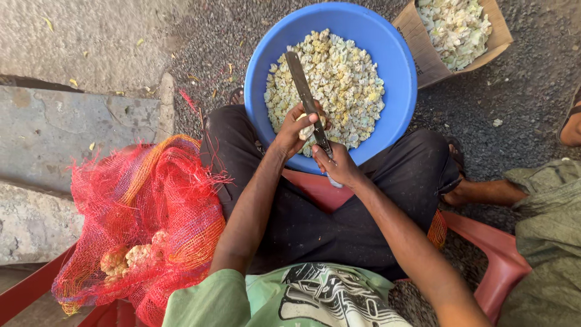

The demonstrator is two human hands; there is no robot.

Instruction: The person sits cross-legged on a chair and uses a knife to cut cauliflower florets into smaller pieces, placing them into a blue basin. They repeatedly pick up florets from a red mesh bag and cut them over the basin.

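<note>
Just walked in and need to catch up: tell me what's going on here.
A seated person is cutting cauliflower over a blue bowl held between the knees. The left hand holds a small floret, and the right hand grips a long knife whose blade runs up past the floret over the bowl. The bowl is heaped with cut pieces. A red mesh sack with whole cauliflower sits on the left, and a cardboard box of scraps lies beyond the bowl. Another person's foot shows at right.
</note>
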